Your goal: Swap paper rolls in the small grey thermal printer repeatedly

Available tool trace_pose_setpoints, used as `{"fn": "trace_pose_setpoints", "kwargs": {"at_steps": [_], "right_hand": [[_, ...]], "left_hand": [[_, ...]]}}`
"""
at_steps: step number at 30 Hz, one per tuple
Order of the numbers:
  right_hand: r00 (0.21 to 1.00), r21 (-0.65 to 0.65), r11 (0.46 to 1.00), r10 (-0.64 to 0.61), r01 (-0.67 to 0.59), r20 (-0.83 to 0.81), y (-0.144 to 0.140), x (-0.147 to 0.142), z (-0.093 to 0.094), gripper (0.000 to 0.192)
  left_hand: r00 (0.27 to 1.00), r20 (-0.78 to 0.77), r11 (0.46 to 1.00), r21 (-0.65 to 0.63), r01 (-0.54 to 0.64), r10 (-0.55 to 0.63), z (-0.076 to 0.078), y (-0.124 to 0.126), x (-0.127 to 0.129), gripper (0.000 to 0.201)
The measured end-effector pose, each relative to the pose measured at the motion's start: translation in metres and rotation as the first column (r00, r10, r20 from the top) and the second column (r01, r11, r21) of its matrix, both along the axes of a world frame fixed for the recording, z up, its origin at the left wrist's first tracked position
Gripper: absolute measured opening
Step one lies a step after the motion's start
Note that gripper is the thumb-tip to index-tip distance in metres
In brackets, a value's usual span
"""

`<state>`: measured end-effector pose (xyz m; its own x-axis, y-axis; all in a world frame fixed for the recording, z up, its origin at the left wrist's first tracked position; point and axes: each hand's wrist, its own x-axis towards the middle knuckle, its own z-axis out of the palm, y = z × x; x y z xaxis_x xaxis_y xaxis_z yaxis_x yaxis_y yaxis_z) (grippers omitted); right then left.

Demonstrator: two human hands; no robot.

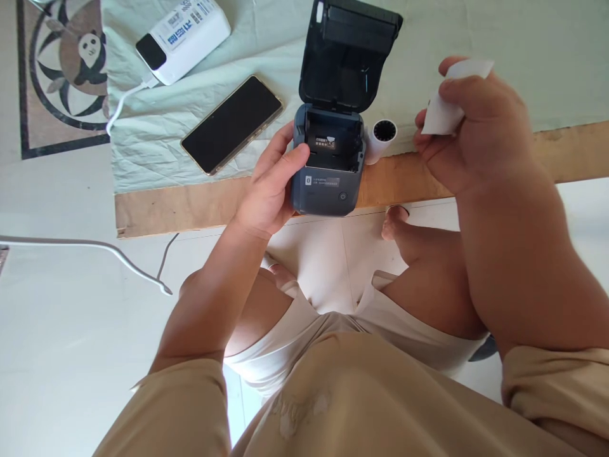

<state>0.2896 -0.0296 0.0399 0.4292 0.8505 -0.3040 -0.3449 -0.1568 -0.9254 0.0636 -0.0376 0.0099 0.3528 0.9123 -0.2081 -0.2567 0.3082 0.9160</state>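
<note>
One head-worn view looks steeply down and forward from above the wearer's shirt (352,393), near enough that the left hand (269,190), right hand (490,133) and bench (166,206) span the upper half.

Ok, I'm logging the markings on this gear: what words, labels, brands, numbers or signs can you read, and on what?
Power symbol: on the front of the printer.
White square and fine lines below the open compartment: too small to read.
Small white print inside the compartment: too small to read.
Large blue characters and smaller print on the white block: too blurred to read surely.
Phone: no text on its dark screen.
</note>
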Motion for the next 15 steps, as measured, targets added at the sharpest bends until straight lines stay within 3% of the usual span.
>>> {"fn": "trace_pose_setpoints", "kwargs": {"at_steps": [4, 10, 13, 15], "right_hand": [[0.998, -0.043, 0.998, 0.039, -0.037, 0.052, -0.004, -0.002, -0.001, 0.025], [1.000, -0.164, 0.987, 0.010, -0.006, 0.021, 0.012, 0.004, -0.011, 0.005], [0.998, -0.207, 0.978, 0.033, -0.022, 0.051, 0.019, 0.006, -0.018, 0.011], [0.992, -0.161, 0.987, 0.014, 0.006, 0.123, 0.018, 0.004, -0.018, 0.024]], "left_hand": [[1.000, -0.024, 1.000, -0.011, -0.012, 0.011, 0.001, -0.001, 0.001, 0.038], [1.000, 0.030, 1.000, 0.024, -0.011, 0.010, -0.003, 0.000, 0.001, 0.031], [0.999, 0.035, 0.999, 0.028, -0.024, 0.023, -0.006, 0.002, 0.001, 0.030], [0.999, 0.028, 0.999, 0.028, -0.030, 0.029, -0.007, 0.002, 0.001, 0.031]]}}
